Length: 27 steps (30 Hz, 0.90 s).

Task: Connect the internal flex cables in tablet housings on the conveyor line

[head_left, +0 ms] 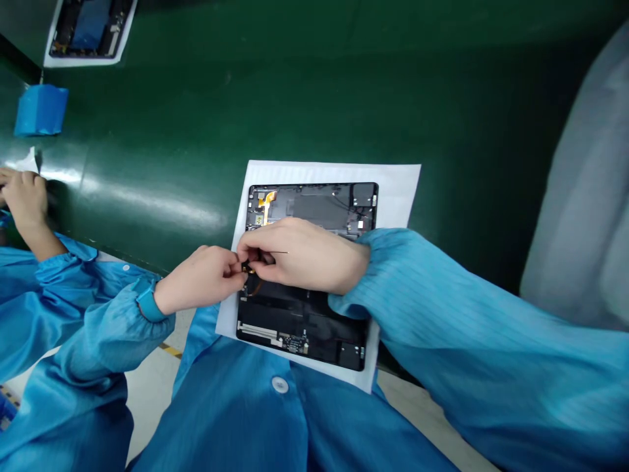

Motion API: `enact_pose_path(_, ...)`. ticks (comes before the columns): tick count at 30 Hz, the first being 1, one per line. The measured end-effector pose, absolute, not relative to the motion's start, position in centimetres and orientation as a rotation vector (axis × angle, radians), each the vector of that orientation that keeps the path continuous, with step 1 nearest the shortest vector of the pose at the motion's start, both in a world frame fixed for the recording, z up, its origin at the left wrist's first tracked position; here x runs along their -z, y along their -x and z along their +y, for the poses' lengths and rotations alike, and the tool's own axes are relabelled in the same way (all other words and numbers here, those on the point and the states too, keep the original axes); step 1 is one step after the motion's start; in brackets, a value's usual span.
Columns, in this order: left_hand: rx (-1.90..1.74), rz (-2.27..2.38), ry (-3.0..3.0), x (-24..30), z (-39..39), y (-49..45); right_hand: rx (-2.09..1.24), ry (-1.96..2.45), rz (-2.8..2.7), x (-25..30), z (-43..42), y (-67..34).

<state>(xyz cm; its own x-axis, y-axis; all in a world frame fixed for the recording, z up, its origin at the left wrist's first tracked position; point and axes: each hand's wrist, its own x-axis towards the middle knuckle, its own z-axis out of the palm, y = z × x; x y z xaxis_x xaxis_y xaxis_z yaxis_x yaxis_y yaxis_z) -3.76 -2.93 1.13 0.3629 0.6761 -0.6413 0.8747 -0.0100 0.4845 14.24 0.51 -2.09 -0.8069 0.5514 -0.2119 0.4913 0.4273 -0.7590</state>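
An opened tablet housing [289, 308], black with circuit parts and a gold flex cable [268, 204], lies on a white sheet [393, 190]. My left hand [204, 278] is at its left edge, with thumb and fingers pinched together. My right hand [307, 255] reaches across the middle of the housing, its fingertips closed beside those of the left. Between the two hands shows a small dark part with a gold bit [247, 267]; fingers cover most of it, and its kind cannot be made out. A thin dark line crosses the right palm.
Another opened tablet [91, 29] lies on white paper at the far left of the green table [314, 98]. A blue box-like object [42, 110] stands below it. At the left, a co-worker's hand [27, 200] rests near the table edge. Something grey [584, 196] rises at the right.
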Motion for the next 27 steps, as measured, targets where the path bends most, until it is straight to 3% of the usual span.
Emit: enact_pose_path(27, 0.321, 1.342, -1.523, -1.5, -2.3, 4.0, -1.266, 0.780, -2.850, 0.9, 2.5, -13.4)
